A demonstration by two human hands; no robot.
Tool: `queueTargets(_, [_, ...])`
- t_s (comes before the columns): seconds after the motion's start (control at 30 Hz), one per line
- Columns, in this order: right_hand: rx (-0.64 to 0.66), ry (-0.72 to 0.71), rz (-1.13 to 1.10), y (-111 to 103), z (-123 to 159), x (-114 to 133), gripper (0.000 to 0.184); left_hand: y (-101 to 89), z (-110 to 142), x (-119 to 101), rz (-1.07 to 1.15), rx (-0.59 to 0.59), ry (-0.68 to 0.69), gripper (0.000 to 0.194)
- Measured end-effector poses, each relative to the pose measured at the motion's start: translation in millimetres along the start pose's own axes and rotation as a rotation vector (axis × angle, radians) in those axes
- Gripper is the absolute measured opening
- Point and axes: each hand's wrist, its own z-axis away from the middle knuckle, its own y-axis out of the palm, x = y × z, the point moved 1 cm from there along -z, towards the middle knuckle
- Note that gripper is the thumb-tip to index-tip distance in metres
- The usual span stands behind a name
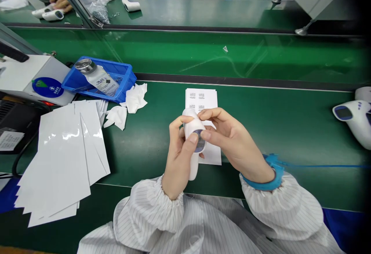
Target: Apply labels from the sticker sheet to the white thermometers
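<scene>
the left hand [177,157] gripped a white handheld thermometer [193,127], the right hand [234,142] pinching its round dark window, above a printed paper sheet [201,100].

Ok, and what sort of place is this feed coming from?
Probably an electronics assembly line: a green conveyor belt, a striped cleanroom sleeve with a blue wrist strap, and what look like white handheld thermometers.

White thermometer [193,130] partly hidden by fingers [177,124]

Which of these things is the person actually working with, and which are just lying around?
Working with: thermometer, held by left hand and right hand; printed sheets beneath.

Lying around: blue bin, bottle, wipes, glossy bags, second thermometer.
</scene>
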Motion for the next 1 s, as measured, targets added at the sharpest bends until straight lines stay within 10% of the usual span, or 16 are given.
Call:
queueTargets(0.43, [-0.15,-0.163,0.23,8,-1,-9,0.013,2.2,-2,-1,-0.101,-0.037,-0.035,0.027])
queueTargets(1.0, [0.007,0.024,0.076,8,-6,-12,0.026,-1.2,-9,-12,0.186,-0.007,-0.182,0.026])
